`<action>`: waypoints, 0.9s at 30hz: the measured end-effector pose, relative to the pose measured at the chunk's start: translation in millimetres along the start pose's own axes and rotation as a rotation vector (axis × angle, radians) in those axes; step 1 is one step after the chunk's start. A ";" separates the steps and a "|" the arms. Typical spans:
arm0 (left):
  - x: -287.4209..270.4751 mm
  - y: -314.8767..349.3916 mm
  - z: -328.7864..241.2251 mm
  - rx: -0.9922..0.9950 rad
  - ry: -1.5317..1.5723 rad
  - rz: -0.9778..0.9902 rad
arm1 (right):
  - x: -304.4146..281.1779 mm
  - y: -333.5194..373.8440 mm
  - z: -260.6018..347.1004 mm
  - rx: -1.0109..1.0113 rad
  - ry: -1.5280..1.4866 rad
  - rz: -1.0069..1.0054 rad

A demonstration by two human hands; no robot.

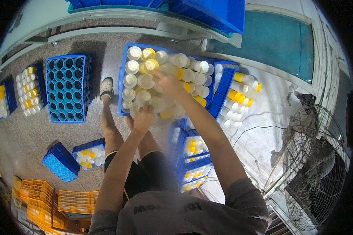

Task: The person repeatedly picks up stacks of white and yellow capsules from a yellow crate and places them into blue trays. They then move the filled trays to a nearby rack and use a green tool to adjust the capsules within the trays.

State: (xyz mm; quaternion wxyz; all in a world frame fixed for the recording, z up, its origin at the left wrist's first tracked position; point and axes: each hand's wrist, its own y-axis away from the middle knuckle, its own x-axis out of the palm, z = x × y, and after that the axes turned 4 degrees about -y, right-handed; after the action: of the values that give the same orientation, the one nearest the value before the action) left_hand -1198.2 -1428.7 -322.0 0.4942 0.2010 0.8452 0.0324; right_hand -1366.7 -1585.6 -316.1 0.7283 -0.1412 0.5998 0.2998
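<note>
A blue crate point(122, 94) in front of me is packed with white and yellow cylindrical containers. Several have pale, grainy-looking tops. Toward the crate's near edge, my left hand point(144, 116) has its fingers closed on a white container point(143, 97). My right hand point(169, 84) reaches over the middle of the crate, its fingers beside a yellow container point(150, 65). Those fingers are blurred, and I cannot tell whether they grip it. White containers point(145, 81) stand between the two hands. Haze and blur soften the containers around the right wrist.
A blue crate with round teal cells point(66, 68) lies left, beyond my shoe point(106, 87). More filled crates point(88, 153) stand lower left, and others point(222, 92) at right. Orange baskets point(41, 199) sit lower left. A wire-caged fan point(313, 164) and cable point(259, 127) are at right.
</note>
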 end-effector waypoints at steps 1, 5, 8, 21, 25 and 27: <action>-1.8 -1.6 1.3 -0.013 0.002 -0.029 | -1.1 -1.6 -2.4 -0.019 0.036 0.048; -4.7 -3.3 -0.6 -0.058 -0.019 0.002 | -7.5 -10.1 -3.9 -0.091 0.079 0.137; 1.6 -4.6 -12.1 0.108 -0.108 -0.074 | -11.7 -11.9 -4.3 -0.100 0.063 0.163; 5.5 -15.0 -18.3 -0.008 -0.315 0.177 | -62.6 -41.3 3.2 -0.136 -0.016 0.188; -9.0 -17.0 -8.6 -0.039 -0.129 0.210 | -153.7 -115.5 23.3 -0.294 -0.303 -0.171; -32.8 -18.0 10.6 0.016 -0.039 0.109 | -209.6 -169.5 29.5 -0.240 -0.323 -0.304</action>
State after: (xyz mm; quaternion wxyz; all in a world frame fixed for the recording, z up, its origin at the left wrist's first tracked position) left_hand -1180.6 -1459.0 -305.0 0.5065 0.2511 0.8234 0.0484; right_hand -1261.9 -1757.2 -134.2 0.8294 -0.2657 0.4076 0.2745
